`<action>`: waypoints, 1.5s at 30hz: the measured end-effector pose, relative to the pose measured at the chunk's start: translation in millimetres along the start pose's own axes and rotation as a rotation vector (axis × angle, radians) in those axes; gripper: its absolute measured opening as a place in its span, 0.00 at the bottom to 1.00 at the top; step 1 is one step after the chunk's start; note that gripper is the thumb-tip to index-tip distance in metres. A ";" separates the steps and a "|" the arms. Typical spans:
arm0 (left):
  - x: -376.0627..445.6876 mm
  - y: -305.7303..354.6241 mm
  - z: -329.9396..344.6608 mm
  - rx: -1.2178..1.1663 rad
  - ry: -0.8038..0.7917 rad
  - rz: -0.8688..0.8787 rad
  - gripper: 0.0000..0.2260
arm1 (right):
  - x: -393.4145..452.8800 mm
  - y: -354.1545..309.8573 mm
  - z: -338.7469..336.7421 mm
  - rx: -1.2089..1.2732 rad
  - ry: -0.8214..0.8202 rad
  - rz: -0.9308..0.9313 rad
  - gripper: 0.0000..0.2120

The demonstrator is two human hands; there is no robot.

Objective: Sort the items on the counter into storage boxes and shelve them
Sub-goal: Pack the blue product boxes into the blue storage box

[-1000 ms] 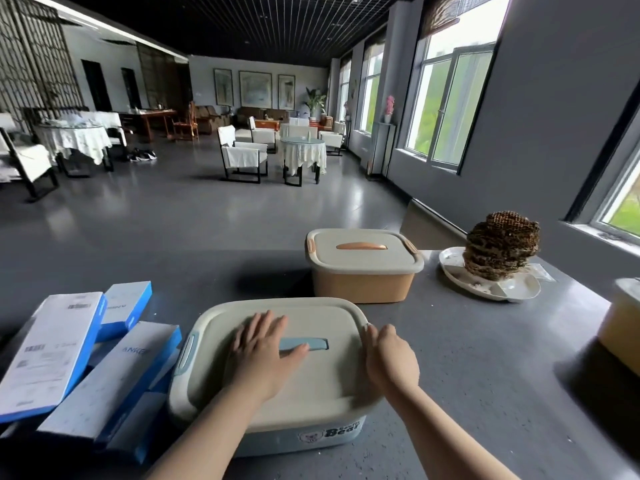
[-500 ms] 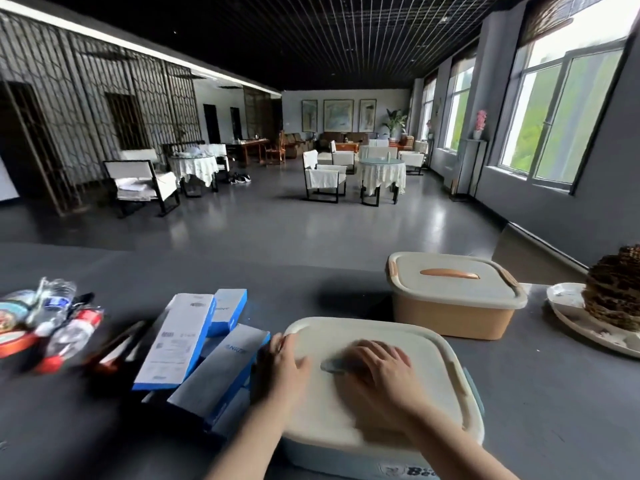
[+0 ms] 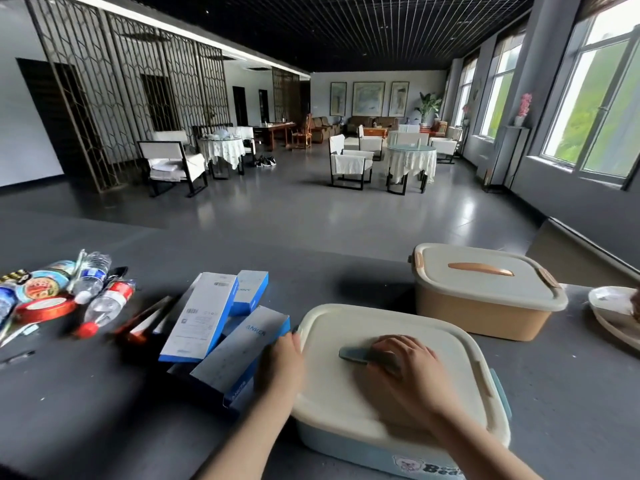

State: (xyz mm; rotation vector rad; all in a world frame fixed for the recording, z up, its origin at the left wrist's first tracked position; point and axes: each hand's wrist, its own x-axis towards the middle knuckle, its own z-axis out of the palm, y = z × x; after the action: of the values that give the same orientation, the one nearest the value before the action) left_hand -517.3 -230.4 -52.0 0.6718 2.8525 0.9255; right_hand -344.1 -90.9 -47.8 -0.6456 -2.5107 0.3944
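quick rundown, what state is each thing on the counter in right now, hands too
blue box: lid on
tan box: lid on, untouched
right hand: grips the blue box's lid handle
left hand: at the lid's left edge, grip unclear
cartons: sealed, piled loosely
bottles: capped, lying down
tape roll: lying flat

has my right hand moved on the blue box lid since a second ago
Yes. The right hand has gone from the lid's right edge inward to its blue handle.
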 end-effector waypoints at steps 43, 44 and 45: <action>-213.5 188.6 182.4 0.203 -0.613 0.859 0.36 | -199.5 158.9 -116.0 -0.341 0.355 0.873 0.05; -213.1 183.1 189.9 0.223 -0.646 0.826 0.37 | -202.8 164.4 -110.5 -0.365 0.282 0.889 0.06; -212.7 178.6 196.8 0.238 -0.666 0.802 0.38 | -204.0 169.6 -106.8 -0.392 0.215 0.904 0.07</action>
State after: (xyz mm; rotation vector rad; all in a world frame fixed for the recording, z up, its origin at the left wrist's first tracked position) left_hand -218.3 -84.8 -124.8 1.8104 2.0810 0.2750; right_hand -69.9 -37.1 -108.8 -1.8671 -1.9659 0.1111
